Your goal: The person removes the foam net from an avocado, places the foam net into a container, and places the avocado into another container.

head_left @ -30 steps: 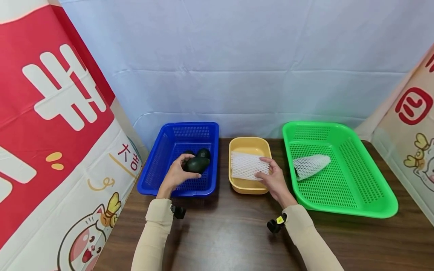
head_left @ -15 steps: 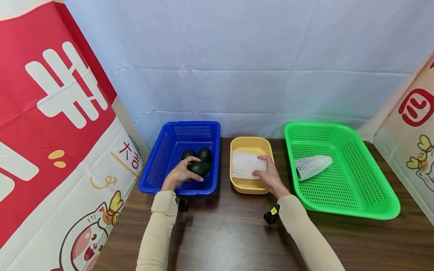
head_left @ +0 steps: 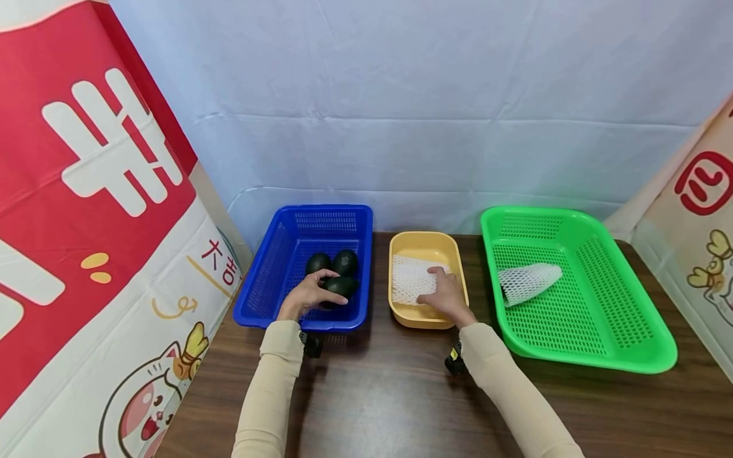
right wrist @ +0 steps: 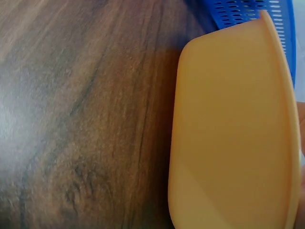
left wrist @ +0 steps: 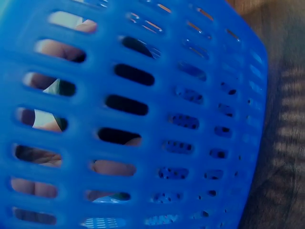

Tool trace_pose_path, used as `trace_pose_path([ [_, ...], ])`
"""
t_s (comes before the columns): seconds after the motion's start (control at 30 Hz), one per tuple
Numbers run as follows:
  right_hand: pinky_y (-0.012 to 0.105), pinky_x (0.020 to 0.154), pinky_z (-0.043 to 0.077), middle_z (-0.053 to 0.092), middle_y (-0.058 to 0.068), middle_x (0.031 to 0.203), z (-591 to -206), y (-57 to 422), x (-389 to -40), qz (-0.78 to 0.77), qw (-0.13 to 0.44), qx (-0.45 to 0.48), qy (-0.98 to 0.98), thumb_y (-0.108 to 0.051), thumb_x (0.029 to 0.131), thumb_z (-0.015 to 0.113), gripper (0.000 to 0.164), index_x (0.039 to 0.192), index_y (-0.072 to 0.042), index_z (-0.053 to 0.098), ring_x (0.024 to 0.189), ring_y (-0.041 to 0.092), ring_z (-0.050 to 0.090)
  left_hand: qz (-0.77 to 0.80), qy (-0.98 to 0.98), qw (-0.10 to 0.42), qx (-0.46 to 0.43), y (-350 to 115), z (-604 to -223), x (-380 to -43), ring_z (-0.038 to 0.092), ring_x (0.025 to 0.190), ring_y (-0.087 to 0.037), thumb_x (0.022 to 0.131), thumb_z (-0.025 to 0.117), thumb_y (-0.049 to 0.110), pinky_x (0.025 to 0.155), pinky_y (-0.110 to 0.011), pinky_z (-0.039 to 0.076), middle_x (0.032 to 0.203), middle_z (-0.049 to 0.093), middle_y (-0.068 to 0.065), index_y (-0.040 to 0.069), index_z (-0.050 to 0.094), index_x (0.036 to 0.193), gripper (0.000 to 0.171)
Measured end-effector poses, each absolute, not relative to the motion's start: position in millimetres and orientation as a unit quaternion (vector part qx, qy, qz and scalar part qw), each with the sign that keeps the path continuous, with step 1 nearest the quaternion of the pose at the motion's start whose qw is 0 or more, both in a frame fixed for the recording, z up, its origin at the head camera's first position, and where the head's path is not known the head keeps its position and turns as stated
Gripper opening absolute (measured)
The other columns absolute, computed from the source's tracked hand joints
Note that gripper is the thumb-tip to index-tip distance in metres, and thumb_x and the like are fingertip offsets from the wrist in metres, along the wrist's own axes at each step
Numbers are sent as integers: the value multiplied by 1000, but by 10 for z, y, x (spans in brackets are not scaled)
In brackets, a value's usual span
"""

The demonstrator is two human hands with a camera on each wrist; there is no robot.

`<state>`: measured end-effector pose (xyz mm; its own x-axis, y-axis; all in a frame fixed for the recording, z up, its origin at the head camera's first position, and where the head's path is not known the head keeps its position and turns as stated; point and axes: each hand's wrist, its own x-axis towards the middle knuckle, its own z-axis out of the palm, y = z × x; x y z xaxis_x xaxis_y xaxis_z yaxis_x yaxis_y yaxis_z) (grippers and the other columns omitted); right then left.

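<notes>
My left hand [head_left: 309, 296] grips a dark green avocado [head_left: 342, 287], low in the blue basket [head_left: 246, 315]. Two more avocados, one of them here [head_left: 345, 261], lie just behind it. In the left wrist view the basket wall [left wrist: 157, 109] covers most of the hand, with bits of fingers seen through the slots. Over the yellow tub [head_left: 424, 321], my right hand [head_left: 448, 296] has thumb and fingertips on a white foam net sleeve [head_left: 409, 280] that lies inside. The tub's side [right wrist: 228, 133] hides nearly all of that hand in the right wrist view.
To the right stands a green basket [head_left: 635, 356] with a foam-netted fruit [head_left: 529, 283] at its left side. All three containers stand on the dark wooden table [head_left: 378, 394], in front of a pale cloth backdrop [head_left: 401, 152]. A printed banner [head_left: 132, 286] borders the left.
My left hand has lowered the avocado toward the basket's floor, beside the other two. My right hand has slid left along the foam net sleeve.
</notes>
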<state>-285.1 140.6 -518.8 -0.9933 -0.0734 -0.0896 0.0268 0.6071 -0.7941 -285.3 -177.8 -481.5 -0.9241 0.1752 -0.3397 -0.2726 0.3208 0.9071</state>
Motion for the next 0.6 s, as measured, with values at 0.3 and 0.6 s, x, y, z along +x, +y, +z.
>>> trace_pose_path([
  [0.3,48,89,39,33,30,130,-5241,1406,-2904,-428,74,-12,901,-10,75,77,77,139,3,36,108,38,39,461,872,162,-18,-1796,-4873,-2886,50,116,-34,60,93,11,96,-48,43,130,53,-17,5,61,126,74],
  [0.6,50,97,33,29,32,128,-5267,1378,-2914,-398,48,-9,916,-8,73,79,72,133,5,42,116,41,29,432,885,174,-13,-1774,-4861,-2865,52,111,-32,58,93,6,94,-46,44,120,57,-14,5,62,117,67],
])
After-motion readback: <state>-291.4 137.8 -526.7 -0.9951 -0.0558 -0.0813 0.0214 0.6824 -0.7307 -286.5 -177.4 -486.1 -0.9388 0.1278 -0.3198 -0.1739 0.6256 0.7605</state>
